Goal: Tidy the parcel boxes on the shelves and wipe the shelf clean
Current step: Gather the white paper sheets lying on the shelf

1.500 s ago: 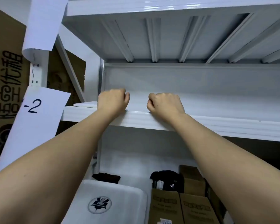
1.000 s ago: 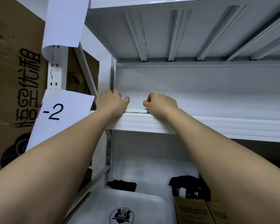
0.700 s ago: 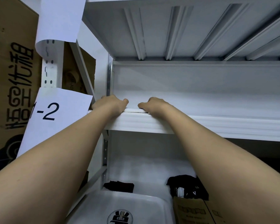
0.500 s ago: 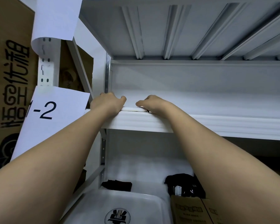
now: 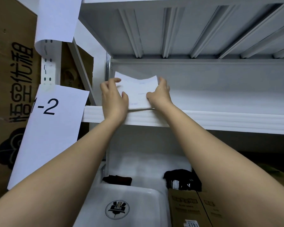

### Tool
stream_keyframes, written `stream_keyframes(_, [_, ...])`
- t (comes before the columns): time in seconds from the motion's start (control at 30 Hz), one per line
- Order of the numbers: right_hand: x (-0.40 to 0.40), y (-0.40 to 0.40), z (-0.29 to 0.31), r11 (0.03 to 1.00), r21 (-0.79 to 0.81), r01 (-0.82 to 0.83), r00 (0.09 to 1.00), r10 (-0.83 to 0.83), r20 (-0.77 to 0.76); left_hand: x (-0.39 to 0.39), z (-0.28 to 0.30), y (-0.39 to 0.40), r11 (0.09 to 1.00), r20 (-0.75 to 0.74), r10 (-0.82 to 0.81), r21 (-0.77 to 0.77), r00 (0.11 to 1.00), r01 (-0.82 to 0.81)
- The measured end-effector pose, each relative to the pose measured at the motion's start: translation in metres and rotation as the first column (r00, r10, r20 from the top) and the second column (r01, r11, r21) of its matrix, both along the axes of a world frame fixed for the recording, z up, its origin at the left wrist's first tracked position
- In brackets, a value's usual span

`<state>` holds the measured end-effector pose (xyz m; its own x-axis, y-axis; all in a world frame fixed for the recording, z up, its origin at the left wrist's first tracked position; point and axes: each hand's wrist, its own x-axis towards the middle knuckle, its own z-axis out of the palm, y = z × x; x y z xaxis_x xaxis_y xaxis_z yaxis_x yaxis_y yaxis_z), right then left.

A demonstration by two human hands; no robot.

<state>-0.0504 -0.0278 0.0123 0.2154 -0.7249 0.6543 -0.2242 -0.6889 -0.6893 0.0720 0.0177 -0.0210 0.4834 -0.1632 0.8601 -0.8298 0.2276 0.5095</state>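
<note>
A thin white sheet (image 5: 138,90) with faint blue print stands tilted at the left end of the white metal shelf (image 5: 211,119). Its lower edge is at the shelf's front lip and its top edge curves upward. My left hand (image 5: 113,100) holds the sheet's left side, fingertips at its upper left corner and thumb on its face. My right hand (image 5: 160,94) holds its right side the same way, thumb on the face and fingers round the right edge. To the right of the sheet the shelf surface is bare and white.
A paper label marked "-2" (image 5: 51,128) hangs on the left upright, with a printed cardboard box (image 5: 10,76) behind it. On the lower shelf lie a white parcel bag with a round logo (image 5: 118,208), brown boxes (image 5: 187,208) and black bags (image 5: 181,177). Another shelf hangs close above.
Both hands were resting, fingers curled, on something flat and white on the shelf's left end. They have now raised the sheet so it stands tilted between them.
</note>
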Motion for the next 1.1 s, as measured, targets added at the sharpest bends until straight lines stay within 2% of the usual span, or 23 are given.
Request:
stream_keyframes(0.13, [-0.021,0.007,-0.01,0.999,0.02,-0.035,0.985,0.031,0.168,-0.023,-0.006,0.009,0.981,-0.119,-0.146,-0.149,0.982,0.128])
stream_keyframes(0.23, [-0.039,0.016,-0.021,0.993,0.04,-0.111,0.941,0.092,0.326,-0.035,-0.009,0.015,0.94,-0.22,-0.299,-0.238,0.929,0.246])
stream_keyframes(0.4, [-0.065,0.032,-0.042,0.981,-0.003,-0.192,0.848,0.167,0.502,-0.058,-0.021,0.03,0.82,-0.367,-0.559,-0.377,0.744,0.431])
stream_keyframes(0.57, [-0.083,0.04,-0.071,0.973,-0.095,-0.211,0.82,0.229,0.524,-0.07,-0.045,0.042,0.684,-0.422,-0.728,-0.386,0.541,0.619])
stream_keyframes(0.7, [-0.087,0.041,-0.106,0.961,-0.131,-0.243,0.779,0.274,0.564,-0.075,-0.073,0.044,0.67,-0.371,-0.735,-0.273,0.567,0.69])
stream_keyframes(0.83, [-0.088,0.041,-0.143,0.972,-0.121,-0.204,0.765,0.235,0.599,-0.086,-0.106,0.049,0.703,-0.312,-0.711,-0.278,0.631,0.655])
stream_keyframes(0.97, [-0.085,0.039,-0.184,0.982,-0.067,-0.178,0.77,0.181,0.612,-0.088,-0.144,0.045,0.778,-0.345,-0.628,-0.262,0.698,0.571])
stream_keyframes(1.1, [-0.084,0.037,-0.22,0.985,-0.018,-0.173,0.804,0.152,0.574,-0.093,-0.18,0.043,0.808,-0.399,-0.587,-0.236,0.705,0.539])
